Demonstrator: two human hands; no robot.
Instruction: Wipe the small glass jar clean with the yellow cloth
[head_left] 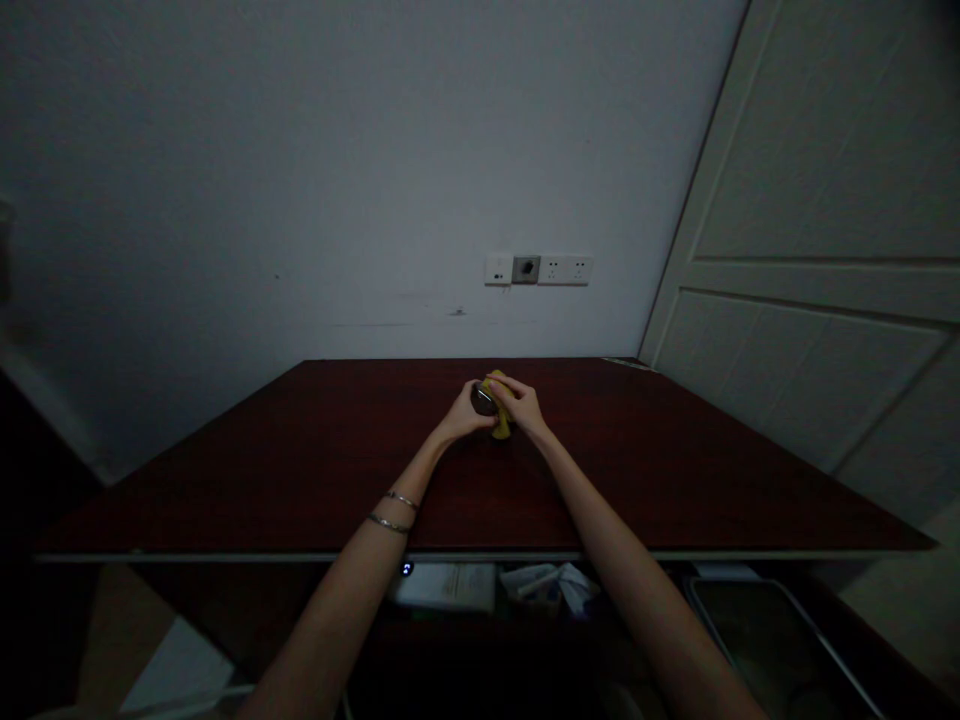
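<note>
In the head view both hands meet near the middle of the table's (300,470) far edge, well away from the near edge and from either side edge. The left hand (465,413) has its grip closed around a small dark object (483,399), which sits between the thumb and curled fingers at the top of the hand, facing the other hand. The right hand (524,406) has its grip closed on a yellow piece (501,426), fingers folded over its top; the piece shows between the two hands and hangs down to just above or onto the table, which of the two cannot be told. The dark object and the yellow piece touch each other. The dark object looks rounded and smooth with a dull grey sheen; its finer shape is too small and dim to tell. The yellow piece is soft-looking and irregular, brightest at its lower end. Two thin bracelets (400,500) circle the left forearm. The table is dark reddish wood with a pale front trim. Behind it, wall sockets (538,269) sit on a pale wall, and a panelled door (825,250) stands to the right.
</note>
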